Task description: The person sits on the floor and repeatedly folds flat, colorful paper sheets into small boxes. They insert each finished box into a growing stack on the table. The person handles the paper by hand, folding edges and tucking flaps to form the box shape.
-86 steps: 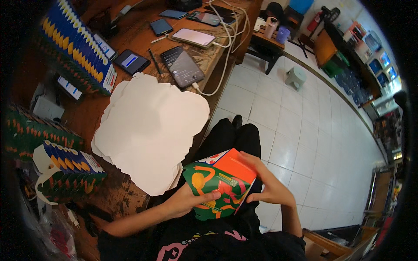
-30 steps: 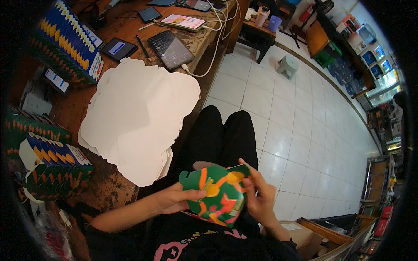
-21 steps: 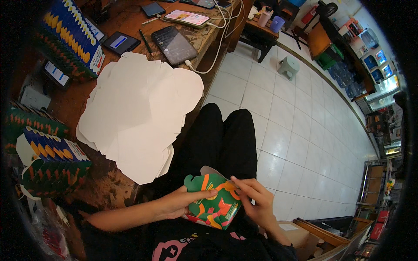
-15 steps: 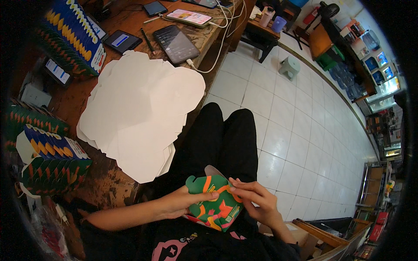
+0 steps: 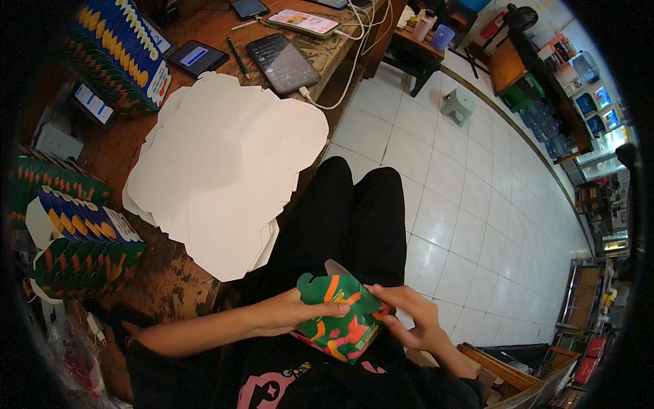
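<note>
Over my lap is a small green folding carton point(image 5: 340, 320) with orange, pink and yellow shapes, partly folded up, one flap standing at its far end. My left hand point(image 5: 293, 313) grips it from the left, thumb flat on the printed face and the other fingers underneath. At the carton's right side is my right hand point(image 5: 415, 317). Its index finger touches the upper right corner and its thumb lies lower along the side, with a gap between them. On the table beside my legs lies a pile of white carton blanks point(image 5: 218, 163), plain side up.
Nested rows of printed cartons stand at the far left point(image 5: 126, 61) and near left point(image 5: 88, 252) of the wooden table point(image 5: 163, 262). Several phones, one a dark phone point(image 5: 283, 63), and white cables lie behind the blanks. A pale stool point(image 5: 458, 105) stands on the tiled floor.
My right thumb has come away from the fingers and lower along the carton's side, opening a gap. The carton stays in my left hand, shifted slightly right in the picture.
</note>
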Tool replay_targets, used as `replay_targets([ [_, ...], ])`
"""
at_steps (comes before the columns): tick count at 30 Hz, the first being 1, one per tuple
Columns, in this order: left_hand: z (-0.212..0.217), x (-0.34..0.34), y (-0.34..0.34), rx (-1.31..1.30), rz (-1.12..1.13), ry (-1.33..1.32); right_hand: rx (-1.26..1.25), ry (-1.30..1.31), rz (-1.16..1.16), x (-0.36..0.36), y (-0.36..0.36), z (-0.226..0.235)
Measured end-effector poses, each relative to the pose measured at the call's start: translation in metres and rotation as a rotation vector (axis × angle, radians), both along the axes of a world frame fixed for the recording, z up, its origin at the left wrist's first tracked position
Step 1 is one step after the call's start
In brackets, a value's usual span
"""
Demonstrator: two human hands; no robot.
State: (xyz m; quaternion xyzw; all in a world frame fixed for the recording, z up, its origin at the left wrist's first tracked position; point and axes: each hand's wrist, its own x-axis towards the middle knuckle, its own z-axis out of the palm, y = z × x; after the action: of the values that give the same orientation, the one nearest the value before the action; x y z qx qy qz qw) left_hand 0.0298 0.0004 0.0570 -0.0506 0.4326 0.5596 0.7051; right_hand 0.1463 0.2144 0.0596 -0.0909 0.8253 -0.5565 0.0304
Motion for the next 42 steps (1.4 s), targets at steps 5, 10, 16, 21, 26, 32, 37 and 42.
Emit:
replay_targets([
  [5,-0.002,0.004,0.0,0.101,-0.108,0.113,-0.556,-0.422,-0.034,-0.01,0.006,0.003],
  [10,-0.003,0.004,-0.003,0.195,-0.201,0.292,-0.497,-0.654,0.191,-0.024,0.007,0.002],
  [16,0.012,-0.001,0.002,0.294,-0.257,0.553,-0.571,-0.745,0.313,-0.028,0.006,-0.003],
  [21,0.053,-0.019,-0.004,0.216,0.01,1.257,-0.376,-0.402,0.142,-0.045,0.035,0.01],
  [26,0.107,-0.018,-0.052,0.037,0.371,1.632,-0.654,-0.158,-0.111,-0.077,0.027,0.055],
  [32,0.155,0.019,-0.125,0.091,0.791,1.276,-0.742,0.111,0.346,-0.168,-0.092,0.131],
  [37,0.173,0.028,-0.196,-0.4,1.089,1.872,-0.865,0.289,0.711,-0.239,-0.207,0.192],
  [42,0.146,-0.001,-0.254,-0.828,1.208,1.998,-0.608,0.257,0.634,-0.274,-0.287,0.197],
])
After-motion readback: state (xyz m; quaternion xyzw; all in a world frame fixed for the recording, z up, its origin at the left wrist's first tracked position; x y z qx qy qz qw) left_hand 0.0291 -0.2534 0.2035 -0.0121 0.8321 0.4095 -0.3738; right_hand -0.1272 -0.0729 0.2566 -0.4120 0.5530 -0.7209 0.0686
